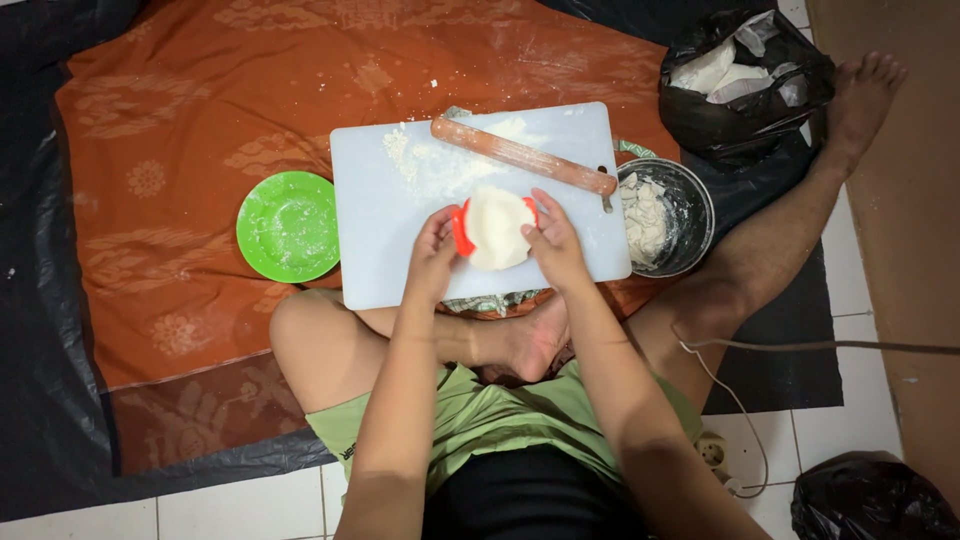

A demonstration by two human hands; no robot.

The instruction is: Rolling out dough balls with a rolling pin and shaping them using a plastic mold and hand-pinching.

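My left hand [432, 252] and right hand [553, 245] each grip one side of a red plastic dumpling mould [464, 228], fingers curled shut on its rim. A round sheet of pale dough [497, 227] lies over the mould, soft, matte, floury, roughly circular, covering almost all of it; only red edges show at left and upper right. So the mould sits between my two hands, held just above the near part of the cutting board [370, 200]. Dough disc faces up toward the camera; no clear long axis, being round. I cannot tell if the mould is hinged flat or slightly folded.

Board is white plastic, rectangular, rounded corners, long axis left to right, dusted with loose flour [425, 160] at its far side. A wooden rolling pin [522, 155], smooth cylinder, reddish brown, lies on the board's far edge, long axis running from upper left down to right, right end near a metal bowl [692, 205]. Bowl is round, dark steel, floured inside, with torn dough scraps [643, 215]; it sits just off the board's right edge. Left of the board, a round green plastic plate [290, 226], flour-smeared. All on an orange patterned cloth [180, 130] over black plastic sheeting [40, 350]. Black bag [740, 85] with white wrappers far right.
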